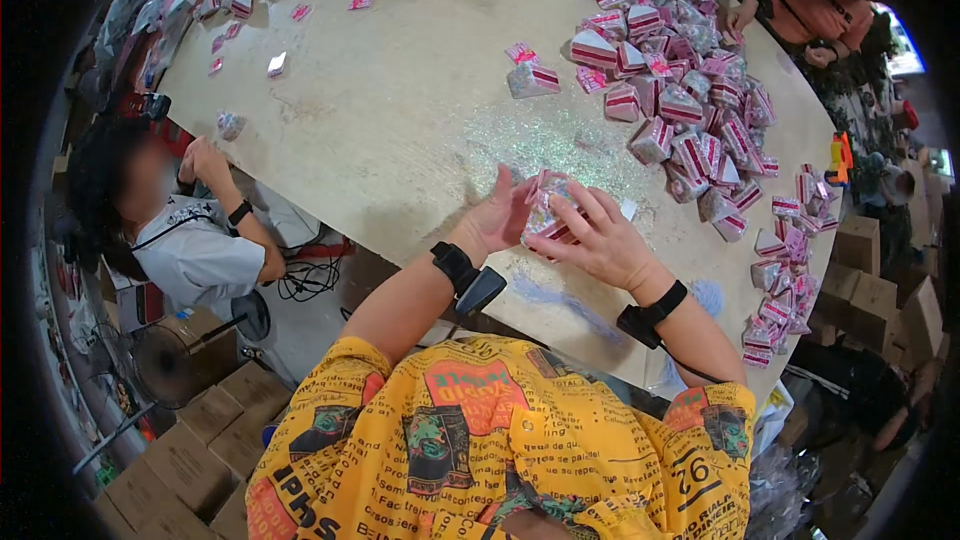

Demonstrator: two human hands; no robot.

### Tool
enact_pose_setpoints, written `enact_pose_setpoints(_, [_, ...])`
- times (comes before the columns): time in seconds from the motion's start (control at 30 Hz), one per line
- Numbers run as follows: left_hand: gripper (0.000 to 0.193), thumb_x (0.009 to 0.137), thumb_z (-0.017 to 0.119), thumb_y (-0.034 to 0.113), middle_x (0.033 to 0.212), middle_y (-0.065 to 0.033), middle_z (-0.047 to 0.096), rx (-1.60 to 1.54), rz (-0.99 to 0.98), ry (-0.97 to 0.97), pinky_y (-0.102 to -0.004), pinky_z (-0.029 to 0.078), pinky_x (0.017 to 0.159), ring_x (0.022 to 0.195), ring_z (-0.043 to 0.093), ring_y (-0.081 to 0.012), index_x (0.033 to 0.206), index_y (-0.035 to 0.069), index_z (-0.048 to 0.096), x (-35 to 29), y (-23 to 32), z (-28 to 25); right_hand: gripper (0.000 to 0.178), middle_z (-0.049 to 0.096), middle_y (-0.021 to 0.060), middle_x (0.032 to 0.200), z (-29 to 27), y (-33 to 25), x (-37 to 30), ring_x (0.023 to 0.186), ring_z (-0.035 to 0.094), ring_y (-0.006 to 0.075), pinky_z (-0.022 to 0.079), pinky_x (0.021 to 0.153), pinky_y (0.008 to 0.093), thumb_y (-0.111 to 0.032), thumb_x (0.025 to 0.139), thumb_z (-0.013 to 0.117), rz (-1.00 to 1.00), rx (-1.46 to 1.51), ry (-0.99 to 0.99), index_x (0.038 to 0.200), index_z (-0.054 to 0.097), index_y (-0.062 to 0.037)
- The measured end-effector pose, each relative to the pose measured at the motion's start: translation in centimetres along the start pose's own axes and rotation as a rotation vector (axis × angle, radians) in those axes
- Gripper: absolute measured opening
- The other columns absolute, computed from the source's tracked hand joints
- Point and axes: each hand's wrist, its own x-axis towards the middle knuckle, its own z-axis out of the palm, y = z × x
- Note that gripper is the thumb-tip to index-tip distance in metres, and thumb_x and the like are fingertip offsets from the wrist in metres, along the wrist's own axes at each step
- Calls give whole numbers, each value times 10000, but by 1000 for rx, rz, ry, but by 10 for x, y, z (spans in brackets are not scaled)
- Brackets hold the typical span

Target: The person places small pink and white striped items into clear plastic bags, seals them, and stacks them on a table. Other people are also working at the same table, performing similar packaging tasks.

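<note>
Both hands meet over the near part of the table around one small cake-slice-shaped packet [548, 223], striped red and white with a shiny patterned side. My left hand [493, 217] supports it from the left, thumb raised and the other fingers partly hidden behind it. Across its top and right side curl the fingers of my right hand [608, 242]. Just beyond the hands, sparkling glitter [550, 145] is scattered on the tabletop. A similar wedge packet [533, 80] lies farther off, beside a small pink card [520, 53]. Pale strings [570, 302] lie close to my body.
A large heap of wedge packets [690, 100] covers the right side of the pale table [340, 120]. More packets [785, 290] line its right edge. One person [200, 230] sits at the left; another [810, 0] stands far right. Cardboard boxes [180, 460] and a fan [165, 360] stand lower left.
</note>
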Motion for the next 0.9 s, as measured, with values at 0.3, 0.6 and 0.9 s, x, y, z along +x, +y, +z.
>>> enact_pose_setpoints(0.3, [421,961,340,387,1165,-137,533,-193,17,162,-420,484,882,1031,562,-266,1208,69,466,12,-8,20,463,348,85,1345,4,4,1,1219,365,336,472,824,358,-171,758,593,85,160,131,1177,538,-361])
enact_pose_setpoints(0.6, [254,940,444,239,1086,-134,578,14,461,362,-393,466,895,1019,566,-267,1092,44,501,15,13,29,580,366,135,1330,15,-1,5,1163,440,373,484,838,415,-111,621,685,305,124,276,1164,579,-285])
enact_pose_setpoints(0.9, [134,866,544,71,889,-145,631,395,775,487,-299,509,709,792,621,-198,973,16,487,4,51,51,629,521,152,1129,56,21,-28,988,540,251,444,863,347,-79,635,698,900,647,416,1222,477,-37])
